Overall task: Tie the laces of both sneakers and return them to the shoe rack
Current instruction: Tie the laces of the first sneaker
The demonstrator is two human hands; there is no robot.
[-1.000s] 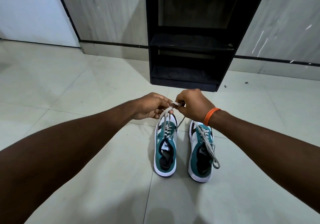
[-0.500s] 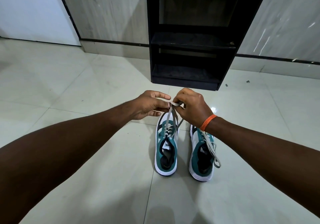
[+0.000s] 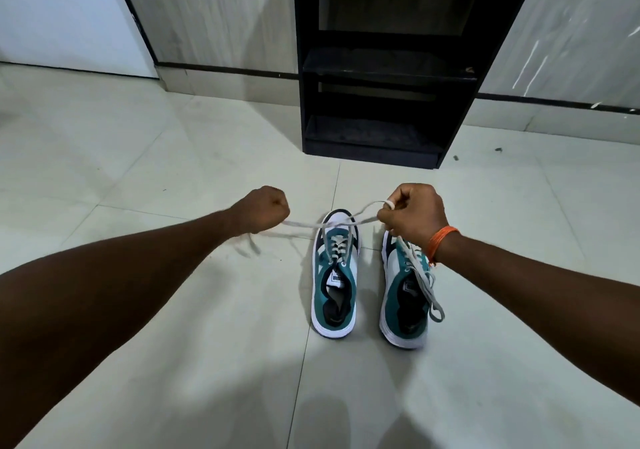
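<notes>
Biggest worry from where I'm standing: the left sneaker [image 3: 334,277] sits loose on the floor [image 3: 173,171], between and just below both sets of fingers, so a hard sideways yank could drag or tip it, or slip an end free. Left hand [image 3: 265,208] is fisted tight on one lace end [image 3: 301,224]; right hand [image 3: 412,213] pinches the other, wound round a fingertip. The right sneaker [image 3: 403,304], under that wrist, is untied, and the shoe rack [image 3: 381,67] is beyond.

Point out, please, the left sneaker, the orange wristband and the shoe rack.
left sneaker [image 3: 334,304]: head view, on its teal collar beside the opening.
orange wristband [image 3: 441,242]: head view, on the band across the right wrist.
shoe rack [image 3: 372,155]: head view, on its black base panel.
</notes>
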